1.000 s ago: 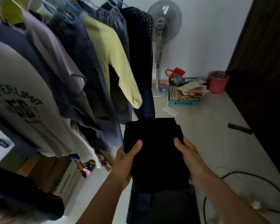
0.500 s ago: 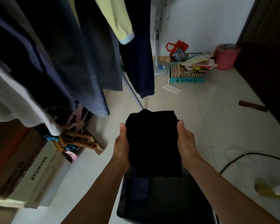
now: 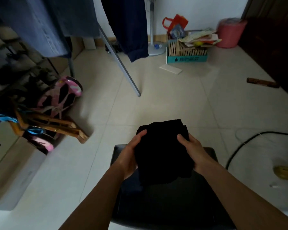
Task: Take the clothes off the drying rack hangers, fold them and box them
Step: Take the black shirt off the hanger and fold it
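Folded black garment lowered over the dark box

Head view: black folded garment (image 3: 163, 151) is held at lower centre of the frame, lower than half a second ago, directly above the dark box (image 3: 211, 163). It is gripped on both sides: the left hand (image 3: 131, 156) is curled round its left edge, the right hand (image 3: 192, 154) round its right edge, thumbs on top. Hanging clothes (image 3: 40, 25) are now cropped to the upper left, and the drying rack leg (image 3: 121, 63) is seen slanting to the floor. Teal box (image 3: 186, 53) is seen at upper right.
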Tool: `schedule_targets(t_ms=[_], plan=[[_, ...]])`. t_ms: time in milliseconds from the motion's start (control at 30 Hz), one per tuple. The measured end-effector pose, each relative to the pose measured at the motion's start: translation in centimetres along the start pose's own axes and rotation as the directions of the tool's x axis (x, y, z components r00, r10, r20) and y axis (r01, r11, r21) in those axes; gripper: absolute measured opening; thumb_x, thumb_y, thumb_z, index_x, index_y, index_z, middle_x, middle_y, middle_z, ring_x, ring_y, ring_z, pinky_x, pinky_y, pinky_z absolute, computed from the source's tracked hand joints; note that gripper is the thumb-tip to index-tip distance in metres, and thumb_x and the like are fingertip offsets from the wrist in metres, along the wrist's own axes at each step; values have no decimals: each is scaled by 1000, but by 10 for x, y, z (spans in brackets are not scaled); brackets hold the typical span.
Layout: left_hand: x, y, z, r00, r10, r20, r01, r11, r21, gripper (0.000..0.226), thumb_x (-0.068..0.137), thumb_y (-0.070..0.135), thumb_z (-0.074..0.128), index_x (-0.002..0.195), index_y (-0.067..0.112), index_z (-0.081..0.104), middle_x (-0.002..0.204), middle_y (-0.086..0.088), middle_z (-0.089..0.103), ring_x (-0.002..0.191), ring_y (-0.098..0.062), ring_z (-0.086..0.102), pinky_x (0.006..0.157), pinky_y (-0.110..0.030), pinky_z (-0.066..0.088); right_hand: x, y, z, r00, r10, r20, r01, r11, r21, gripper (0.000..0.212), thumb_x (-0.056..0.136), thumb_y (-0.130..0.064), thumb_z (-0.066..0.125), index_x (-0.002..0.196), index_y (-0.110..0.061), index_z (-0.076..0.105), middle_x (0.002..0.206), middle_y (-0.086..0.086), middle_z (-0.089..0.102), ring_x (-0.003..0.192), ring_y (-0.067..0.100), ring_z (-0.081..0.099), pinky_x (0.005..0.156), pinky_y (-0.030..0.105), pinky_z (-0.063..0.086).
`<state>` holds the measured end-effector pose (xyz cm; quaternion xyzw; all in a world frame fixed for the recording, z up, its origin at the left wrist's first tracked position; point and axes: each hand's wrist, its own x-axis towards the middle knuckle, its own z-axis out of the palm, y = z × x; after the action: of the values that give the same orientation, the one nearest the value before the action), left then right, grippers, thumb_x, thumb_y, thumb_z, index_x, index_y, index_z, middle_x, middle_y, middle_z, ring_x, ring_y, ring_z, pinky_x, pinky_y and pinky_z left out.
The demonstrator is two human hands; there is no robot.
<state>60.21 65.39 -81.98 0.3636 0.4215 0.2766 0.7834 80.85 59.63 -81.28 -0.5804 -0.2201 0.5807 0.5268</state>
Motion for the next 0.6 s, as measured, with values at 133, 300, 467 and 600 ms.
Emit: schedule_targets(t_ms=[133, 300, 467, 600], plan=[[18, -48, -28, 998, -65, 27, 57, 976, 212, 72, 78, 1, 66, 128, 51, 52, 137, 2, 54, 122, -29, 54, 85, -42, 53, 18, 51, -18, 996, 83, 28, -82, 996, -20, 33, 93, -27, 62, 125, -24, 60, 115, 8, 70, 104, 26, 67, 81, 37, 54], [39, -104, -52, 996, -86, 2, 82, 959, 273, 91, 66, -13, 60, 127, 54, 52, 135, -1, 55, 118, -35, 57, 87, -44, 50, 39, 103, -39, 979, 200, 50, -195, 977, -83, 41, 86, 2, 49, 119, -19, 61, 98, 16, 66, 85, 30, 64, 68, 33, 49], [64, -149, -68, 994, -102, -50, 113, 900, 421, 96, 73, -21, 49, 137, 49, 43, 141, 0, 43, 105, -25, 59, 76, -35, 52, 71, 156, -57, 957, 287, 34, -284, 956, -70, 52, 82, 13, 40, 121, -17, 58, 96, 16, 65, 83, 30, 61, 65, 33, 46], [83, -173, -74, 989, -129, -75, 149, 865, 479, 90, 78, -23, 41, 135, 47, 38, 127, 6, 45, 91, -20, 59, 65, -28, 47, 94, 184, -69, 936, 348, 51, -343, 935, -85, 61, 83, 16, 41, 123, -28, 55, 118, 18, 62, 106, 37, 60, 77, 39, 51]])
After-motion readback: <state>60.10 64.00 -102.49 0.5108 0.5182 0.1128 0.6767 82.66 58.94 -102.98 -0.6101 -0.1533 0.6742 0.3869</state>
